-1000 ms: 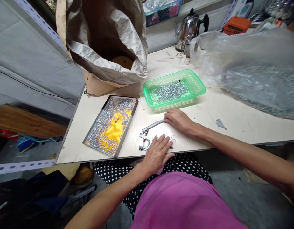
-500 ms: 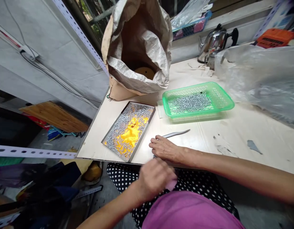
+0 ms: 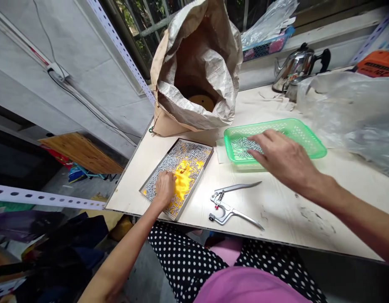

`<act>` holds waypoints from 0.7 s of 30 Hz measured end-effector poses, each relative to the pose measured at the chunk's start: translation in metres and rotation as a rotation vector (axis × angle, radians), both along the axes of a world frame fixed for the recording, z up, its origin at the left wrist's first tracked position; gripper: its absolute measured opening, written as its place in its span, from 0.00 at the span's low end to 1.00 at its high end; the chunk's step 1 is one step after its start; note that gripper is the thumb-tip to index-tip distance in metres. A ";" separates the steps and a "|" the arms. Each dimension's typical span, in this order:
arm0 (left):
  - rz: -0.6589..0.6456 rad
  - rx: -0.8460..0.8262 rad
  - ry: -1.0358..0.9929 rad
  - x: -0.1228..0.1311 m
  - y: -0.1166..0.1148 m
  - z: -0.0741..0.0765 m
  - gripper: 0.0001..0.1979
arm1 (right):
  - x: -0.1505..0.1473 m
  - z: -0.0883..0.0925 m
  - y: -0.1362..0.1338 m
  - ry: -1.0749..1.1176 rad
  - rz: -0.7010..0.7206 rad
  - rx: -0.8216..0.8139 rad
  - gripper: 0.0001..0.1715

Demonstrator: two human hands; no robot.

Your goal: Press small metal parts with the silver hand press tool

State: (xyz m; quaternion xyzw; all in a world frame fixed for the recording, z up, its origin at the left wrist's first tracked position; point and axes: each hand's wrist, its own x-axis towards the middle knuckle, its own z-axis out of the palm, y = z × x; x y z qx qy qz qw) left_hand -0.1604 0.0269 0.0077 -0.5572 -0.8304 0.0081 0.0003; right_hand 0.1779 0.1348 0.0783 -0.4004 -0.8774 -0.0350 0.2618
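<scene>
My left hand (image 3: pixel 165 187) reaches into a shallow tray (image 3: pixel 192 179) with a yellow bottom, its fingers curled together among small silver metal pins (image 3: pixel 169 162). What the fingertips pinch is hidden. Over the green plastic basket (image 3: pixel 311 145) hovers my right hand (image 3: pixel 281 158), thumb and fingers apart, with nothing seen between them. More silver pins (image 3: pixel 241 147) lie inside that basket, partly covered by the hand. Between the two containers and the table's front edge rest metal pliers (image 3: pixel 226 212) with a C-shaped jaw, a spring and spread handles.
A large paper sack (image 3: pixel 169 120) stands open behind the tray. A metal kettle (image 3: pixel 295 67), clear plastic bags (image 3: pixel 349 109) and an orange box (image 3: pixel 377 63) occupy the back right. The table's front edge (image 3: pixel 276 244) runs just above my lap.
My hands have parted from near the table's front edge: the left went into the tray, the right over the green basket. The pliers, mostly covered before, now lie uncovered on the table.
</scene>
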 end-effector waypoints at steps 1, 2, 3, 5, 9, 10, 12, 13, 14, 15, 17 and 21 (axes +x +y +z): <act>-0.015 -0.016 -0.004 -0.003 0.001 0.000 0.12 | 0.000 -0.009 -0.011 0.004 0.061 -0.067 0.12; -0.035 -0.029 -0.008 -0.006 0.002 0.002 0.11 | -0.002 -0.020 -0.024 -0.002 0.143 -0.160 0.12; -0.059 -0.035 -0.013 -0.008 0.003 0.004 0.11 | -0.004 -0.032 -0.039 -0.016 0.213 -0.257 0.11; -0.106 -0.019 -0.045 -0.007 0.003 0.011 0.10 | -0.011 -0.055 -0.068 -0.124 0.271 -0.411 0.09; -0.114 0.030 -0.414 0.023 -0.008 0.026 0.08 | -0.019 -0.083 -0.102 -0.358 0.220 -0.516 0.04; -0.092 0.003 -0.575 0.035 -0.013 0.028 0.08 | -0.020 -0.085 -0.104 -0.387 0.224 -0.520 0.03; -0.044 -0.098 -0.879 0.060 -0.025 0.028 0.09 | -0.018 -0.084 -0.103 -0.422 0.245 -0.505 0.07; -0.021 -0.146 -0.989 0.072 -0.031 0.026 0.10 | -0.017 -0.083 -0.100 -0.437 0.254 -0.490 0.09; 0.001 -0.178 -1.062 0.083 -0.036 0.022 0.11 | -0.015 -0.081 -0.098 -0.451 0.255 -0.475 0.10; 0.023 -0.191 -1.097 0.092 -0.040 0.017 0.12 | -0.013 -0.079 -0.095 -0.461 0.253 -0.464 0.10; 0.076 -0.167 -1.103 0.106 -0.046 0.006 0.13 | -0.010 -0.077 -0.091 -0.472 0.251 -0.453 0.10; 0.147 -0.104 -1.093 0.120 -0.049 -0.011 0.17 | -0.007 -0.079 -0.091 -0.473 0.255 -0.460 0.09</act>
